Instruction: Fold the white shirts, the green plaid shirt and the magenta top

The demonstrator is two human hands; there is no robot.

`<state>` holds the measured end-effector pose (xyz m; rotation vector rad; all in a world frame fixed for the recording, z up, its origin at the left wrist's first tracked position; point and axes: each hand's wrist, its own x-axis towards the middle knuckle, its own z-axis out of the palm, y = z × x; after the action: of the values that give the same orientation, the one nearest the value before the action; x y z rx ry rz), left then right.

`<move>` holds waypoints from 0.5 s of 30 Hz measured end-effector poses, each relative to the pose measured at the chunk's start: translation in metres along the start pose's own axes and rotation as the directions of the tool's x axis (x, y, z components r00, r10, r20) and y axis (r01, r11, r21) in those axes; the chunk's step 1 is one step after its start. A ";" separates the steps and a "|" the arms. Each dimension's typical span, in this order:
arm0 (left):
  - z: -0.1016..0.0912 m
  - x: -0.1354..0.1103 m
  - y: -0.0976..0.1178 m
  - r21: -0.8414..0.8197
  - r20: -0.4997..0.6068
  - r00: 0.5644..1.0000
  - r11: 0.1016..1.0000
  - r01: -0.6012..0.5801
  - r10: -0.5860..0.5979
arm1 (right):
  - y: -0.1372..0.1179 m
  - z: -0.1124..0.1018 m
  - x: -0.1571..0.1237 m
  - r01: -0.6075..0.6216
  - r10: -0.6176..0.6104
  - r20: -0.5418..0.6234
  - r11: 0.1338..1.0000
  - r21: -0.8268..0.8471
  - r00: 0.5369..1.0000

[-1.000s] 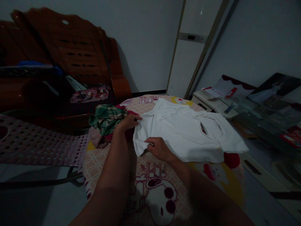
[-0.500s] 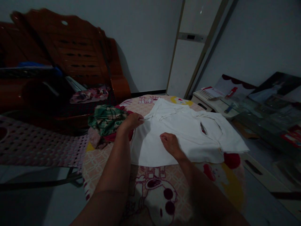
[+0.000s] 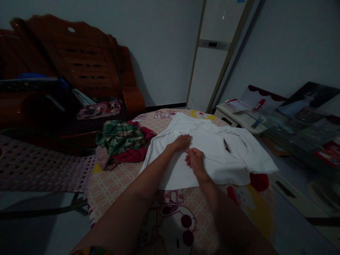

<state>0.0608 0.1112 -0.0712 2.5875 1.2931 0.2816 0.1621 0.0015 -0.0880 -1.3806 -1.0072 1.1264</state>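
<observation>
A white short-sleeved shirt [image 3: 212,152] lies spread over the round table, with a dark slit showing near its right end. My left hand [image 3: 183,141] rests on the shirt's middle, its fingers stretched out and flat against the fabric. Just nearer to me and to the right, my right hand [image 3: 196,160] is at the shirt with its fingers curled in; no cloth shows between them. To the left of the shirt sits a heap of crumpled clothes, a green plaid garment [image 3: 120,137] on top of a dark red one [image 3: 132,155].
A patterned tablecloth [image 3: 114,187] covers the table. Behind on the left stands a carved wooden chair [image 3: 87,60] with items on its seat, and a woven seat [image 3: 45,166] is closer. A tall white cabinet unit [image 3: 207,74] and a glass-topped stand [image 3: 294,131] are beyond.
My left hand has let go of the shirt's left edge and moved right onto its middle, near my right hand. My right hand stays almost in place, fingers still curled.
</observation>
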 end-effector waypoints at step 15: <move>-0.034 -0.001 -0.106 -0.265 -0.393 0.646 0.754 0.602 -0.654 | 0.006 0.005 0.003 0.045 -0.043 0.035 0.998 -0.050 0.998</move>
<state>-0.0293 0.1761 -0.0693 1.8454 2.1770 0.8396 0.1577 0.0050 -0.0944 -1.3769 -1.0924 1.1021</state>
